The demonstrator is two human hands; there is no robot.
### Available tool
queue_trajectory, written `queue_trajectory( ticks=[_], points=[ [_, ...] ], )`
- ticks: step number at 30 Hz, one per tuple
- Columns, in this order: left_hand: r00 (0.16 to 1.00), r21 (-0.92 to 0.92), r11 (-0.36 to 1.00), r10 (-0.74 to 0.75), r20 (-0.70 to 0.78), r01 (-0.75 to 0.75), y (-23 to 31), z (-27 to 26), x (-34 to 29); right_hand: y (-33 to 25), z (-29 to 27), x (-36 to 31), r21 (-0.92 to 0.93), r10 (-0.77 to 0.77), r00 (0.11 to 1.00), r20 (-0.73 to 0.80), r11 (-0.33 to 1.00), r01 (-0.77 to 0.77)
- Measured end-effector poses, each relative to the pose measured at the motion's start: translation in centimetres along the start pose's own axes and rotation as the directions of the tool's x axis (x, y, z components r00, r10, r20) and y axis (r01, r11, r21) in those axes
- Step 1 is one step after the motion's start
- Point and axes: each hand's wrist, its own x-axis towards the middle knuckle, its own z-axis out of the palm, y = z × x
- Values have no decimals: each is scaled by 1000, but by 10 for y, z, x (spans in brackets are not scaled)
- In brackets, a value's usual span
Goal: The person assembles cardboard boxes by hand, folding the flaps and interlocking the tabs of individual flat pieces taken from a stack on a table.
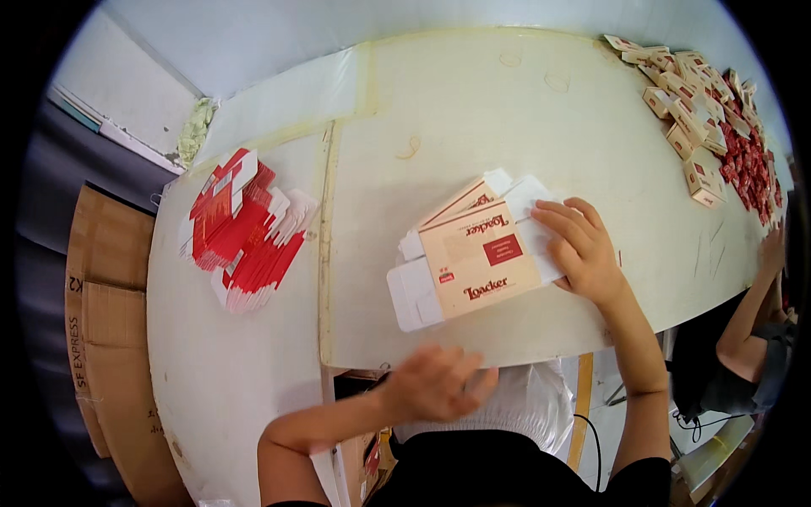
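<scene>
With roomy worktop point(473, 110) beyond, grasping cream box point(477, 258) by right end in right hand point(585, 247); hovering near front edge point(541, 358) with unclenched left hand point(432, 384).

Folding cartons point(481, 262) lie centrally on the worktable point(473, 110), the right hand point(591, 258) at their right end, the left hand point(435, 384) before them. Flat cartons point(228, 237) lie left; small boxes point(688, 110), with packets point(748, 160) beside them, at far right. Corrugated cardboard point(118, 355) stands left of the worktable.
</scene>
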Motion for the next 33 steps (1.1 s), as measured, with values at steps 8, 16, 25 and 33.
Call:
queue_trajectory(
  ticks=[8, 16, 25, 33],
  points=[
    [876, -280, 845, -368, 313, 455, -42, 30, 20, 10, -6, -15, -216, -12, 978, -210, 976, -34],
    [657, -710, 200, -601, 455, 675, -78, -29, 29, -12, -28, -31, -465, -205, 972, -113, 876, 131],
    [895, 4, 971, -223, 386, 240, -26, -43, 98, -70, -43, -18, -440, -107, 991, -85, 896, 59],
    [929, -134, 953, -222, 296, 271, -12, 4, 101, -97, -45, -61, -144, 344, 929, -134, 921, -361]
  ],
)
